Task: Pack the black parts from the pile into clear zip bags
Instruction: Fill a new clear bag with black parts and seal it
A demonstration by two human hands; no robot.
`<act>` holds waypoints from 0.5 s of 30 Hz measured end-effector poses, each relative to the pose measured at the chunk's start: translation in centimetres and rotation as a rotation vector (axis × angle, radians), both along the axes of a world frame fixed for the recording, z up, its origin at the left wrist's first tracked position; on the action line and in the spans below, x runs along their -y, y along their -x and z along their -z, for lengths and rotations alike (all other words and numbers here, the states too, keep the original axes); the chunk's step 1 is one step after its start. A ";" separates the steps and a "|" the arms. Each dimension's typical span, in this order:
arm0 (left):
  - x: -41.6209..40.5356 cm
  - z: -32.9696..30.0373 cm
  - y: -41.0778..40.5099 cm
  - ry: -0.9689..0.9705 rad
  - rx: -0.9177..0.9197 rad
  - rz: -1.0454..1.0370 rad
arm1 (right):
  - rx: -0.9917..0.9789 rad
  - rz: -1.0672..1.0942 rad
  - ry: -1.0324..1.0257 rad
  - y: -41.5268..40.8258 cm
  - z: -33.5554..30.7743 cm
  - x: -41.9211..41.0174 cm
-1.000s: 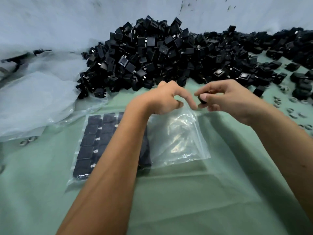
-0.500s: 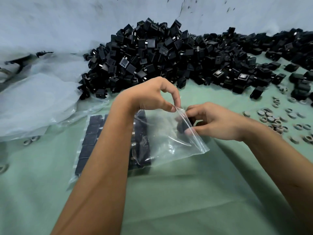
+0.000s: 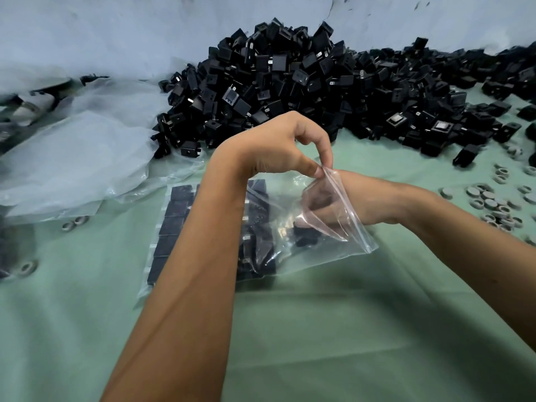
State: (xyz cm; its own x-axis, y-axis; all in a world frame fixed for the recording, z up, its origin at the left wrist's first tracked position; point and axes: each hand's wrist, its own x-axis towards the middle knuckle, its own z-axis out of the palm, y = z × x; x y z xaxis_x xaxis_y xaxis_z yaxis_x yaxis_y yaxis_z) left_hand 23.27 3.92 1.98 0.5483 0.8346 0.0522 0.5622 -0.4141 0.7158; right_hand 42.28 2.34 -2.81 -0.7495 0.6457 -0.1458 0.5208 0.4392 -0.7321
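The clear bag (image 3: 327, 227) sits mid-frame on the green cloth (image 3: 290, 343), part-filled with black parts (image 3: 258, 227). The left hand (image 3: 278, 146) pinches its mouth up and open, and the right hand (image 3: 324, 207) is buried inside — looks curled on a part, but I can't tell for sure through the plastic. If that thin pinch slips, the mouth probably flops onto the wrist and the neat rows could get shoved crooked — the pile (image 3: 290, 88) at upper center still has loads left.

Table cover: green cloth (image 3: 319, 329), creased, spread under everything.
Backdrop: pale blue-grey wall (image 3: 116, 33), far side.
Plastic sheeting: crumpled, translucent (image 3: 72, 158), far left.
Grey rings: small, scattered (image 3: 490, 201) right; a few (image 3: 74, 223) left.
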 end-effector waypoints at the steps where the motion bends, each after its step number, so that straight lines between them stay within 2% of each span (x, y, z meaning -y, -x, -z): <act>1: 0.0 0.0 0.1 0.004 0.011 0.001 | 0.007 -0.012 0.025 0.1 0.1 -0.1; 8: 0.2 -0.2 0.3 0.013 0.057 0.010 | -0.049 -0.104 0.242 1.2 0.6 0.0; 15: 0.1 -0.1 0.4 0.007 0.059 0.008 | 0.008 -0.130 0.219 1.5 -0.1 0.1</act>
